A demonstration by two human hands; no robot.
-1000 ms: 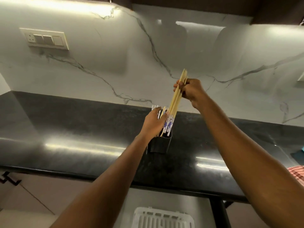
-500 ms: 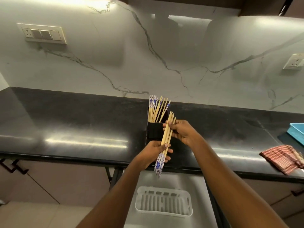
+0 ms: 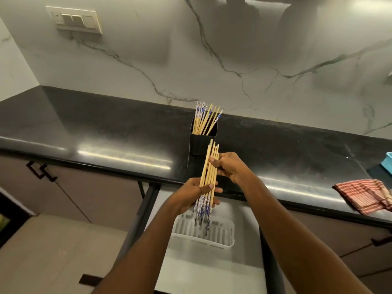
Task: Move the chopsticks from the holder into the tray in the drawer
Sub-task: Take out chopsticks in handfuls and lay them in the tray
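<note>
Seen from above, two bare forearms reach forward over an open drawer (image 3: 212, 272) below a glossy black stone counter (image 3: 106, 132). Both hands share one bundle of chopsticks (image 3: 209, 179): slim, pale bamboo sticks with plain tapered tips pointing up and away, and blue-and-white patterned ends pointing down. The left hand (image 3: 194, 195) cups the lower half of the bundle, thumb pressed across the sticks and fingers curled beneath. The right hand (image 3: 230, 166) pinches the upper half from the right side, fingertips closed on the sticks. The bundle tilts slightly and hangs in the air in front of the counter's near edge, its patterned ends above a white plastic tray (image 3: 224, 236) that lies in the pale drawer; the tray is rectangular with rounded corners and a slotted floor. On the counter just behind the hands, near the front edge, stands a square matte black holder (image 3: 200, 145) with more chopsticks (image 3: 204, 119) fanned upright inside it, patterned ends up. Toward the counter's right end lies a crumpled red-and-white checked cloth (image 3: 364, 193), and a light blue container (image 3: 387, 162) is cut off by the picture's edge. The wall behind is smooth white marble with grey veins and carries a cream switch plate (image 3: 74, 20) at upper left.
</note>
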